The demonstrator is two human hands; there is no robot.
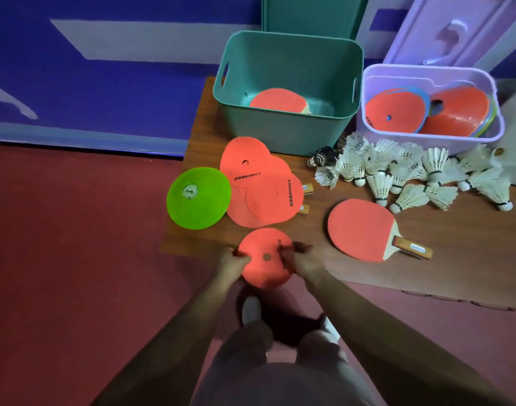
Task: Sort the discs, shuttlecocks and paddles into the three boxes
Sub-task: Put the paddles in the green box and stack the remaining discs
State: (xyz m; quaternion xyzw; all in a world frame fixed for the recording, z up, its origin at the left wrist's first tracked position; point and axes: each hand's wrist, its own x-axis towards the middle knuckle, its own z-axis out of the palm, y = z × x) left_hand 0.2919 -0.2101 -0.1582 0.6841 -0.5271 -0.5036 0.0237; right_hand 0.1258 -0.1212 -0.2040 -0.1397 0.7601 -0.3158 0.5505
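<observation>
While both hands gripped one orange disc [264,257] by its opposite edges at lower centre, the left hand [233,263] and right hand [302,260] pinching it flat above the wooden table's [426,259] near edge, the teal box [289,92] at upper centre held a single red paddle [277,101]. To its right, the lilac box [429,104] held stacked discs [397,112], mostly orange. Right of centre a loose paddle [362,230] lay flat, its handle pointing toward lower right, below scattered white shuttlecocks [412,174].

"SONICE" on two orange discs [261,186]
</observation>
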